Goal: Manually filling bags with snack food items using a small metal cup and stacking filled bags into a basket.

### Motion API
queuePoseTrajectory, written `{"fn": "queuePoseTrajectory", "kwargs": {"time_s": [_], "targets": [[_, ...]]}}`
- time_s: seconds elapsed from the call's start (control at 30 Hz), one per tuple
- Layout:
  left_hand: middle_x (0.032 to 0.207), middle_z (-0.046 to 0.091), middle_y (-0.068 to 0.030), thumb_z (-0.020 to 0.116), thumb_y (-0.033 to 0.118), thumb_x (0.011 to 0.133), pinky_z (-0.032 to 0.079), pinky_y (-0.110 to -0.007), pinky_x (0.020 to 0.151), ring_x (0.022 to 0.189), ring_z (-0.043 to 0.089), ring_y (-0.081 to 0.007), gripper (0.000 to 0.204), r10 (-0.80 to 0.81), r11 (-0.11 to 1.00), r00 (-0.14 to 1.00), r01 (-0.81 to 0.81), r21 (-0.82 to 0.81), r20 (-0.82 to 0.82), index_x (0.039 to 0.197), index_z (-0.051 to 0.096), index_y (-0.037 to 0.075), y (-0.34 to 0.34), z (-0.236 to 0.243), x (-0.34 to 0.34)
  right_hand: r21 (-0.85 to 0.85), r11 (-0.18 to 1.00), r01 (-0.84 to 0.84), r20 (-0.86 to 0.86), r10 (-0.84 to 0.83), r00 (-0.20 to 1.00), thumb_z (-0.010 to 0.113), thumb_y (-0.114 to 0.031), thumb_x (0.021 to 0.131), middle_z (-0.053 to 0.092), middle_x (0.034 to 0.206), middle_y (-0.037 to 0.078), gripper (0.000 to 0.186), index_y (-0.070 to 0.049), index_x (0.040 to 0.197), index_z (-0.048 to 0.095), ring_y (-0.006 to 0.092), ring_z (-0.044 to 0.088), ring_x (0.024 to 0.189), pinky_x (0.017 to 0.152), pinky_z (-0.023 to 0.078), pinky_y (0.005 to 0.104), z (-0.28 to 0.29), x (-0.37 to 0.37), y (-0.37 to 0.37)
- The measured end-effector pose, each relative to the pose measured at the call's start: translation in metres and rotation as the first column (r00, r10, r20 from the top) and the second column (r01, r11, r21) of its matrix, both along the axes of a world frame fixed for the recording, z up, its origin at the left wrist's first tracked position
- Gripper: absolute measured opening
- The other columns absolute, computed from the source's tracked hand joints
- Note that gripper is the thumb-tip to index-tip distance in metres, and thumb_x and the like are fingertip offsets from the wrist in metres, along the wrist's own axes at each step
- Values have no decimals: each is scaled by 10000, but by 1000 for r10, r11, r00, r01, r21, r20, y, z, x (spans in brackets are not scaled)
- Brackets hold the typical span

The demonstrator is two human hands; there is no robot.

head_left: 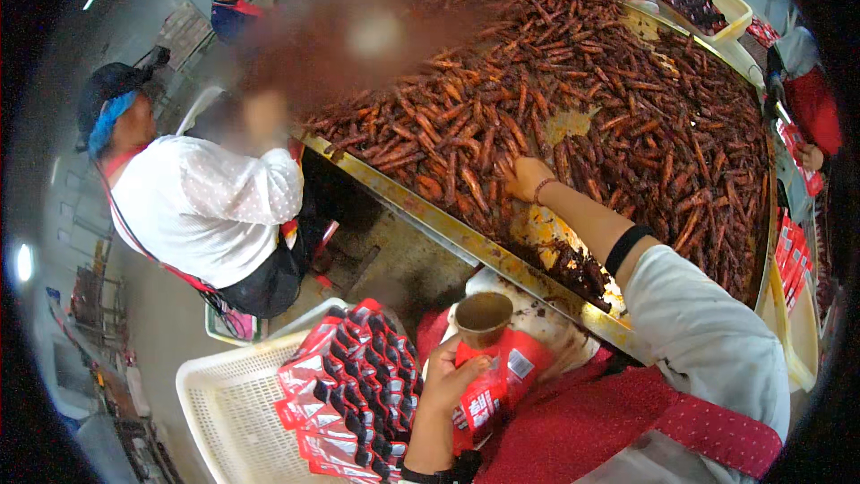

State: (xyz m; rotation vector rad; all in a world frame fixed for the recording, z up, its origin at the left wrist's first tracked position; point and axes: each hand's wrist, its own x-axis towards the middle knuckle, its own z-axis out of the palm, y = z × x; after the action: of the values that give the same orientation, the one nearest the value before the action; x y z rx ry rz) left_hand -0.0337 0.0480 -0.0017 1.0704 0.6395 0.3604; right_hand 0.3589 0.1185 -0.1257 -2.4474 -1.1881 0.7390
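My left hand (448,379) is closed round a red packaging pouch (520,367) in front of my apron. A round metal funnel (484,315) sits at the pouch's mouth, its wide rim facing up. My right arm stretches over the metal rim of a large table, and my right hand (528,179) reaches into a wide heap of dark reddish-brown, glossy, finger-long cooked meat pieces (466,125). Its fingers curl down among the pieces; what they grip, if anything, is hidden. Beside my left hand, many red pouches (349,385) stand packed in rows.
A white perforated basket (224,394) holds the pouches. The raised metal edge (430,229) of the table runs between me and the heap. A co-worker in white (206,206) works at the left; others stand far off and right. Yellowish bins (730,4) flank the table's right side.
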Motion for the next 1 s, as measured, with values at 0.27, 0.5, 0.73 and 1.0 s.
{"fn": "queuePoseTrajectory", "kwargs": {"time_s": [0.27, 0.5, 0.73, 1.0], "targets": [[869, 647, 14, 688, 97, 819, 466, -229, 692, 760, 565, -52, 193, -71, 995, 994, 77, 70, -78, 993, 650, 22, 3, 6, 23, 310, 875, 371, -918, 175, 355, 703, -158, 816, 541, 654, -33, 170, -115, 869, 548, 63, 500, 458, 370, 345, 237, 173, -100, -115], [876, 630, -19, 737, 103, 776, 459, -265, 721, 801, 560, -79, 216, -126, 900, 992, 114, 421, 1, 955, 653, 16, -6, 38, 14, 625, 780, -29, -572, 482, 663, 625, -173, 890, 646, 1032, 113, 353, 58, 1152, 572, 152, 598, 994, 868, 468, 297, 231, -162, -174], [871, 646, -140, 754, 149, 739, 488, -324, 714, 758, 620, -195, 395, -104, 523, 965, 260, 811, -242, 1073, 612, -7, -15, 80, -34, 176, 486, -856, 65, 862, 503, 519, -527, 882, 579, 634, 215, 508, -50, 768, 651, 397, 587, 557, 530, 473, 471, 236, -202, -166], [938, 687, -98, 764, 133, 716, 503, -272, 731, 822, 636, -126, 426, 125, 629, 963, 108, 770, -237, 1098, 629, 4, 17, 128, -92, 621, 578, -530, -225, 779, 585, 522, -322, 938, 655, 960, 130, 320, -39, 1042, 628, 287, 619, 913, 864, 461, 360, 226, -206, -160]]}}
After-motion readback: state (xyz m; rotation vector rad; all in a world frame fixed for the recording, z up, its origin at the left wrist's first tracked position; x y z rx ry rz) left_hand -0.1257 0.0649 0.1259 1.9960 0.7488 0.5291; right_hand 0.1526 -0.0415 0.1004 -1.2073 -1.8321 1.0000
